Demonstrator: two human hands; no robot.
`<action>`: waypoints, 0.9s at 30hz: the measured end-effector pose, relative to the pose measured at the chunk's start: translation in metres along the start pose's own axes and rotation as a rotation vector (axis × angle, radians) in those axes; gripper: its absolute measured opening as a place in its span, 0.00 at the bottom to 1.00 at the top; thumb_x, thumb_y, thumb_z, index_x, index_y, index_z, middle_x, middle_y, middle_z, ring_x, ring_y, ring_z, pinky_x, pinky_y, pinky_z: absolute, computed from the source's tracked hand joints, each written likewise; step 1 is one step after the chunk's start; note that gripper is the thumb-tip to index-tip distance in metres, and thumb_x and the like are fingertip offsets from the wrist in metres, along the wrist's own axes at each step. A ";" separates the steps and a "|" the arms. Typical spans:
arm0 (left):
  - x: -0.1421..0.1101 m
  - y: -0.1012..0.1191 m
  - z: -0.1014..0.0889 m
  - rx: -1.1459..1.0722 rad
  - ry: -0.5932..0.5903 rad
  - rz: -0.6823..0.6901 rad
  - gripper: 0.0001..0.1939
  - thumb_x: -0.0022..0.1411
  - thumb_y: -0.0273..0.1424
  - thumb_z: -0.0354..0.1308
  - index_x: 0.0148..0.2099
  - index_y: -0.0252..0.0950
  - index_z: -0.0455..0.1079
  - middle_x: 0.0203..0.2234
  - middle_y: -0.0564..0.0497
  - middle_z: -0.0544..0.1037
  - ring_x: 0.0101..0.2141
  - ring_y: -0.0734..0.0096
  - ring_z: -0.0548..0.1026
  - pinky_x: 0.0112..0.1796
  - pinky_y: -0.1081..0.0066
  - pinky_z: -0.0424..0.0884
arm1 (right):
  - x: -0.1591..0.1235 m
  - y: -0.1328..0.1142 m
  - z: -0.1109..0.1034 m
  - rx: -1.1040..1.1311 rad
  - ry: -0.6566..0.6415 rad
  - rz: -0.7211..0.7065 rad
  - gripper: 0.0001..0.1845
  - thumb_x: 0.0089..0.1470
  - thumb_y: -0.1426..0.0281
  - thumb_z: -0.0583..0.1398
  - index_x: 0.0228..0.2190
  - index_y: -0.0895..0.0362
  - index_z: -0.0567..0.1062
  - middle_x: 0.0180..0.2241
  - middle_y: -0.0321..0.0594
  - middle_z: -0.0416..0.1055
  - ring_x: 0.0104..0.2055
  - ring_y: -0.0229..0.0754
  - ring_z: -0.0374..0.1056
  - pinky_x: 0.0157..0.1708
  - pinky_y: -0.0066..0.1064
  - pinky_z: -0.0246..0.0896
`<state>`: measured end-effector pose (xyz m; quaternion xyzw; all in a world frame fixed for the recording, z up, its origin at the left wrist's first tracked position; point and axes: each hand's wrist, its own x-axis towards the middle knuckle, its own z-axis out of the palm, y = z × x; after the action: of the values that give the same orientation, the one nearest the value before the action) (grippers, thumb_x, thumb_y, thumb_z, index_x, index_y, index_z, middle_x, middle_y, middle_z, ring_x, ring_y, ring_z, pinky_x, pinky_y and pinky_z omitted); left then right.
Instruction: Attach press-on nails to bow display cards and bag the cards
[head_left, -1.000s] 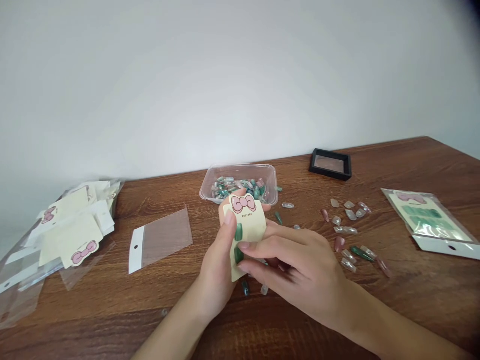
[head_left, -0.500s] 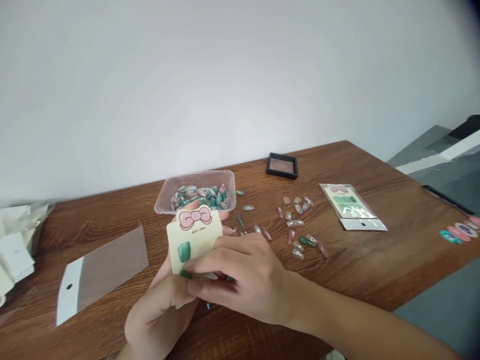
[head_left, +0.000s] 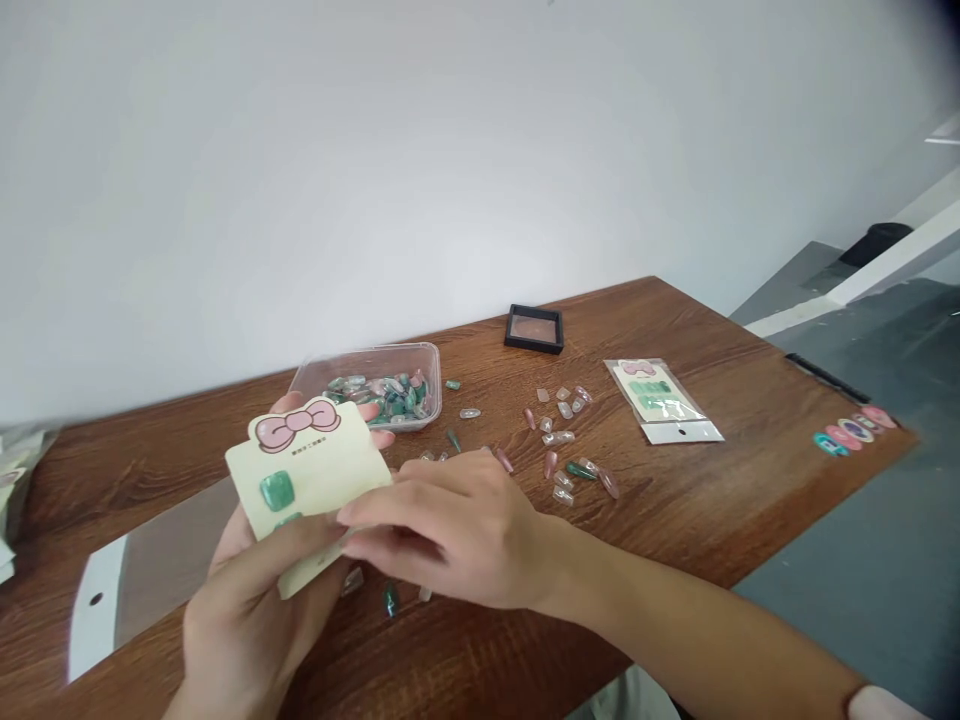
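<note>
Left grip (head_left: 244, 625) holds one card (head_left: 315, 470) bearing two green nails (head_left: 277, 490); right grip (head_left: 442, 530) touching.

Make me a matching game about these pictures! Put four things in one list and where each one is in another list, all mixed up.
Things:
1. Bow card
2. Clear plastic tub
3. Black square case
4. Sealed clear bag with a card inside

Places:
A. Lying on the table, right of the loose nails
B. Held in the left hand, with the right hand against it
C. Near the far edge of the wooden table
D. Holding a heap of nails

Right pairs: 1-B, 2-D, 3-C, 4-A
</note>
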<state>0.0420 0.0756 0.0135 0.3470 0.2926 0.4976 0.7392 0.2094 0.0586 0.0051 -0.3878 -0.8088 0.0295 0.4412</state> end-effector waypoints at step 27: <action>0.024 0.031 -0.004 -0.100 0.093 0.311 0.17 0.55 0.22 0.58 0.48 0.37 0.74 0.44 0.44 0.79 0.51 0.49 0.77 0.39 0.61 0.80 | 0.011 0.032 -0.027 -0.122 -0.008 0.354 0.06 0.62 0.74 0.59 0.35 0.57 0.78 0.31 0.37 0.74 0.31 0.37 0.69 0.29 0.29 0.59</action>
<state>0.0304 0.1068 0.0345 0.3272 0.2441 0.6356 0.6552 0.2452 0.0800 0.0165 -0.5502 -0.7298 0.0591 0.4015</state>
